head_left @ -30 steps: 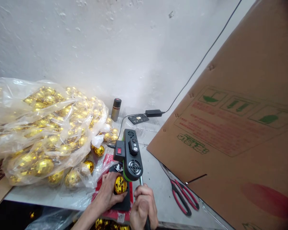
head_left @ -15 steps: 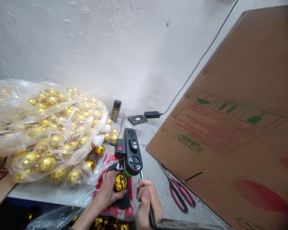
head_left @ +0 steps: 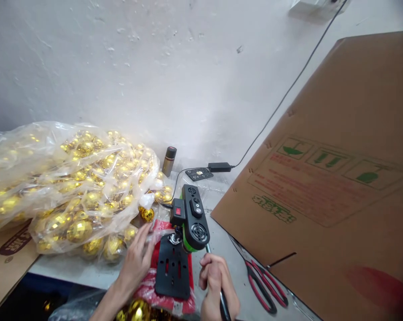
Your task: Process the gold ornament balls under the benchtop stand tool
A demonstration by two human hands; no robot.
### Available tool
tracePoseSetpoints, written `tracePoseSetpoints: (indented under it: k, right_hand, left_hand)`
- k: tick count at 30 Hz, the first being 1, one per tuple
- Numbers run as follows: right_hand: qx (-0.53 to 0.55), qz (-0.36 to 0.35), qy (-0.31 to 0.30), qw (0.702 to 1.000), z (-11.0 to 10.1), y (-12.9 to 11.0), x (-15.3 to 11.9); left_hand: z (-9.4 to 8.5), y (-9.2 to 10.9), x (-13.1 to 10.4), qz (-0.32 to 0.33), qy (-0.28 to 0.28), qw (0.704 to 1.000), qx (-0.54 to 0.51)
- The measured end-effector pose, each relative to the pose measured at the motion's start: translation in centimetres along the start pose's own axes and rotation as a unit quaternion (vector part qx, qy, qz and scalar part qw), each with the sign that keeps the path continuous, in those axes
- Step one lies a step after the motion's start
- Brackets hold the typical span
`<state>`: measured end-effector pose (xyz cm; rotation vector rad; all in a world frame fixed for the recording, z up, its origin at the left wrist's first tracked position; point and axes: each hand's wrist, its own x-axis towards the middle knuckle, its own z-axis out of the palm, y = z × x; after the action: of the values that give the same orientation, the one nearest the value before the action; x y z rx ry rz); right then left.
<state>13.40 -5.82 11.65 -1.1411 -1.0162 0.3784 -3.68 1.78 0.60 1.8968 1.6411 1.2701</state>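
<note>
My right hand [head_left: 218, 285] is wrapped round the black-handled lever [head_left: 225, 308] of a small black-and-green bench drill press [head_left: 195, 216]. The slotted black base plate [head_left: 172, 278] of the press bears no ball. My left hand [head_left: 138, 256] lies left of the plate, fingers stretched toward the bagged balls, with nothing visible in it. A loose gold mirrored ball [head_left: 146, 213] sits just beyond its fingertips. Red plastic [head_left: 157, 234] is spread under the base.
A clear bag [head_left: 121, 149] full of gold balls covers the left side. Red-handled scissors [head_left: 264, 290] lie at right beside a large carton [head_left: 321, 178]. A spray can [head_left: 169, 161] and a power adapter [head_left: 219, 167] stand near the wall. More gold balls [head_left: 139, 310] are below the table edge.
The gold ball that my left hand held on the base plate is gone from there. My left hand has moved off the plate to the left and opened. My right hand keeps the lever.
</note>
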Motion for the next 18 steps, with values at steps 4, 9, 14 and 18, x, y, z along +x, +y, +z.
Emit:
tracePoseSetpoints:
  k: [4, 9, 14, 18]
  right_hand:
    - [-0.012, -0.01, -0.001, 1.0, -0.1, -0.1, 0.1]
    - [-0.029, -0.017, -0.009, 0.999, -0.3, 0.1, -0.1]
    - [-0.047, -0.016, -0.006, 0.999, -0.4, -1.2, 1.2]
    - [-0.054, -0.026, -0.038, 0.997, -0.5, -2.4, 3.2]
  left_hand:
    - [1.4, 1.2, 7.9, -0.059, -0.031, 0.993, 0.1]
    - [2.1, 0.5, 10.4, -0.096, -0.076, 0.989, 0.085]
    - [0.2, 2.0, 8.1, -0.121, -0.084, 0.989, 0.007]
    - [-0.8, 3.1, 4.0, -0.215, -0.1, 0.941, -0.243]
